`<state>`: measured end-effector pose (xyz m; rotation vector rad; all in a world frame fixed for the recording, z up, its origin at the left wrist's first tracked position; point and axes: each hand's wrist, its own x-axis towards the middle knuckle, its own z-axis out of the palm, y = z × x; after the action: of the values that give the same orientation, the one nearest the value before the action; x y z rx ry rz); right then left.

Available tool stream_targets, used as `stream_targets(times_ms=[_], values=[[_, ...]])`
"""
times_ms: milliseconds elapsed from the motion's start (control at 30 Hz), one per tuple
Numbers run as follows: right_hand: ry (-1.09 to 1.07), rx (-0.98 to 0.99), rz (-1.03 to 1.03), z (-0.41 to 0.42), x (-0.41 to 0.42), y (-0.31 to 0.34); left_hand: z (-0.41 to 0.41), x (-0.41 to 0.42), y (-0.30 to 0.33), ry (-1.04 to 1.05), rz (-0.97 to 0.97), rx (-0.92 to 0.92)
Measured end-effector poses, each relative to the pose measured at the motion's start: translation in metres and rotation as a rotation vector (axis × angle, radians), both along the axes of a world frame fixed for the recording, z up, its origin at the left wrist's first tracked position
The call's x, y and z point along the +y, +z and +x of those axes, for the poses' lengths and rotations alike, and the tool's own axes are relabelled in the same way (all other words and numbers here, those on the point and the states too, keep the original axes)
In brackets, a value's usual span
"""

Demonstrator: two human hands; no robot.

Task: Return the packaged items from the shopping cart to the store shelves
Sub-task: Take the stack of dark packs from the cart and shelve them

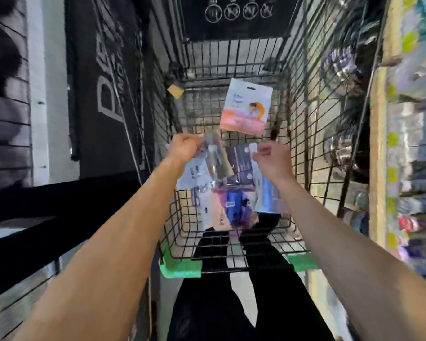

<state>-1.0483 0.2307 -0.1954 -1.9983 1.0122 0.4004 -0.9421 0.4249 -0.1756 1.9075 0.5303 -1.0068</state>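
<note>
From the head view we hold a bunch of clear packets (pixel 221 183) over the shopping cart (pixel 234 244), left hand (pixel 183 146) and right hand (pixel 272 159) each pinching a top corner. One pink packet (pixel 245 105) lies inside; the shelves (pixel 408 134) on our right wait, so we judge most returning remains.

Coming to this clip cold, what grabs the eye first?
Two hands, left hand and right hand, grip shiny packets held over the black wire cart. A pink-and-white packet lies deeper in the cart. Blurred stocked shelves run along the right.
</note>
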Motion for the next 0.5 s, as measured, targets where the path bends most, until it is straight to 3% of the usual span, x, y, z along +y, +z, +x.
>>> stream_targets(times_ms=[267,500], values=[[0.000,0.338,-0.029,0.019,-0.030,-0.079,0.005,-0.004,-0.038,-0.009,-0.112,0.049],[-0.031,0.459,0.073,0.024,-0.042,-0.103,0.005,-0.026,-0.055,-0.113,-0.190,0.063]])
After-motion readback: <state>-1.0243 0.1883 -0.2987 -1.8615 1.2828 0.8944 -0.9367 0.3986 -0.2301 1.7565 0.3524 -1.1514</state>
